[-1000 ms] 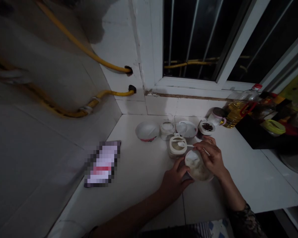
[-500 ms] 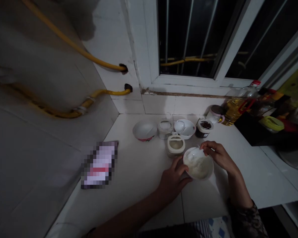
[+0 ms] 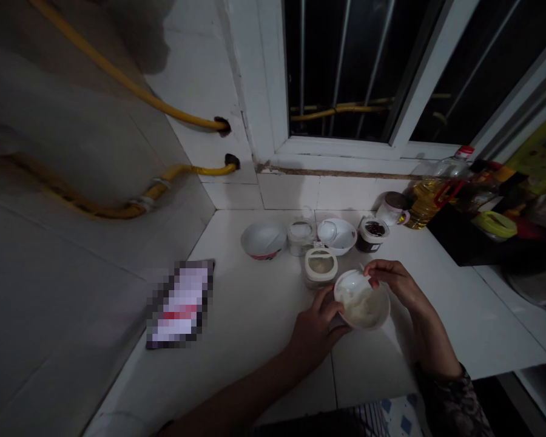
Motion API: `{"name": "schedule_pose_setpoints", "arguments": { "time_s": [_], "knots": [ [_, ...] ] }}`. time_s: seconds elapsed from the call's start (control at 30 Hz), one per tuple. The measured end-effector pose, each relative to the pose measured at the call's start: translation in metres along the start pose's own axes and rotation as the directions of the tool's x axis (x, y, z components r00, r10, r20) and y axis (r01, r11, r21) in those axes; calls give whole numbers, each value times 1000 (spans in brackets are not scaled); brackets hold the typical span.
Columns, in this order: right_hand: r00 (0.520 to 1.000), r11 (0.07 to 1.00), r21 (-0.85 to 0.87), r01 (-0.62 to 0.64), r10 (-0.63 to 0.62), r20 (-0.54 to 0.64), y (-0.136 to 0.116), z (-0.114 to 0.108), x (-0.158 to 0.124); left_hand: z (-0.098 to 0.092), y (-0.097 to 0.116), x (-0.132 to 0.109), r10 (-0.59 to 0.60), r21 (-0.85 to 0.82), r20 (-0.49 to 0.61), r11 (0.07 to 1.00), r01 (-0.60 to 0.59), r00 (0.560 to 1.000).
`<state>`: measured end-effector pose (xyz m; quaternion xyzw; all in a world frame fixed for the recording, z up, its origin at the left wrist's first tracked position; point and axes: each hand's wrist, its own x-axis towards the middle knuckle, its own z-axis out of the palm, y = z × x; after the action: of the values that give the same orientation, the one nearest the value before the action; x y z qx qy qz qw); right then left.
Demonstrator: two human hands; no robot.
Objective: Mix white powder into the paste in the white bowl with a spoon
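My left hand (image 3: 317, 325) grips the left rim of a white bowl (image 3: 363, 301) that holds pale, creamy food. My right hand (image 3: 394, 280) sits above the bowl's far right rim, its fingers pinching a white spoon (image 3: 355, 281). The spoon's bowl rests inside the white bowl, against the near-side food. Just beyond the left rim stands an open square jar with a white rim (image 3: 321, 267), holding a pale powder. The bowl's underside is hidden from view.
On the white tiled counter (image 3: 255, 340) stand two white bowls (image 3: 262, 238), a small jar (image 3: 301, 237), a jar of dark food (image 3: 372, 233), a mug (image 3: 391, 209) and an oil bottle (image 3: 430, 203). A pixelated packet (image 3: 179, 303) lies left, below yellow hoses (image 3: 164, 109).
Since a second ago, the spoon has moved from over the square jar into the white bowl. My right hand has shifted with it, and my view has drifted slightly.
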<state>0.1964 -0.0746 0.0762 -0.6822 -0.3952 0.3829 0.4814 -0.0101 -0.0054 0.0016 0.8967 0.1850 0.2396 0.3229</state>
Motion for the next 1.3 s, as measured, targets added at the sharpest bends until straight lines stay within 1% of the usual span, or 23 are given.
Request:
{"name": "schedule_pose_setpoints", "arguments": {
  "time_s": [0.17, 0.4, 0.57, 0.67, 0.73, 0.8, 0.87, 0.9, 0.93, 0.97, 1.0, 1.03, 1.07, 1.1, 1.13, 1.17, 1.2, 1.23, 1.27, 1.3],
  "knots": [
    [997, 990, 133, -49, 57, -56, 3, -7, 3, 1, -1, 0, 5, 0, -12, 1000, -5, 1000],
    [990, 965, 249, -77, 103, -94, 6, -7, 4, -1, 0, 0, -15, -11, 5, 1000, 15, 1000],
    [988, 950, 309, -47, 91, -127, 0, -2, 8, 2, -1, 0, -20, -23, 6, 1000, 20, 1000],
    [980, 951, 309, 30, 33, -196, -6, 5, 13, 2, -1, 0, -14, -19, 9, 1000, 15, 1000],
    [966, 958, 261, 120, -52, -255, -10, 12, 14, 1, 0, 0, -15, -11, 11, 1000, 15, 1000],
    [941, 965, 151, 215, -164, -295, -14, 20, 12, -1, 1, 0, -23, -3, 11, 1000, 23, 1000],
    [900, 952, -46, 302, -301, -315, -15, 28, 9, -2, 2, 0, -22, -3, 8, 1000, 22, 1000],
    [868, 920, -175, 352, -390, -307, -15, 32, 7, -2, 3, 0, -17, -6, 7, 1000, 17, 1000],
    [827, 858, -312, 409, -493, -270, -14, 35, 5, -2, 3, 1, -11, -9, 6, 1000, 11, 1000],
    [778, 760, -445, 474, -598, -193, -12, 38, 4, -2, 2, 1, -4, -10, 6, 1000, 4, 1000],
    [722, 632, -556, 539, -687, -81, -11, 41, 4, -1, 2, 1, 0, -9, 6, 1000, 0, 1000],
    [668, 494, -635, 594, -743, 47, -9, 43, 3, -1, 1, 1, 0, -4, 5, 1000, 0, 1000],
    [621, 366, -683, 632, -766, 165, -9, 45, 3, 0, 1, 1, 0, 1, 5, 1000, 0, 1000],
    [588, 263, -712, 651, -768, 254, -8, 46, 4, 1, 0, 2, 0, 6, 3, 1000, 0, 1000],
    [563, 188, -731, 656, -766, 308, -8, 47, 4, 1, 0, 2, 1, 8, 1, 1000, -1, 1000],
    [548, 144, -743, 654, -768, 332, -9, 47, 3, 1, 0, 1, 3, 8, -2, 1000, -3, 1000],
    [538, 130, -749, 650, -774, 333, -10, 47, 2, 1, 0, 1, 6, 6, -4, 1000, -6, 1000],
    [533, 136, -747, 651, -783, 322, -11, 46, 1, 1, 0, 1, 10, 3, -5, 1000, -10, 1000],
    [534, 164, -736, 657, -791, 300, -12, 45, 0, 1, 0, 1, 14, 0, -8, 1000, -14, 1000],
    [545, 215, -719, 661, -796, 264, -12, 43, -1, 1, 1, 1, 14, -2, -8, 1000, -14, 1000]
  ]
}}
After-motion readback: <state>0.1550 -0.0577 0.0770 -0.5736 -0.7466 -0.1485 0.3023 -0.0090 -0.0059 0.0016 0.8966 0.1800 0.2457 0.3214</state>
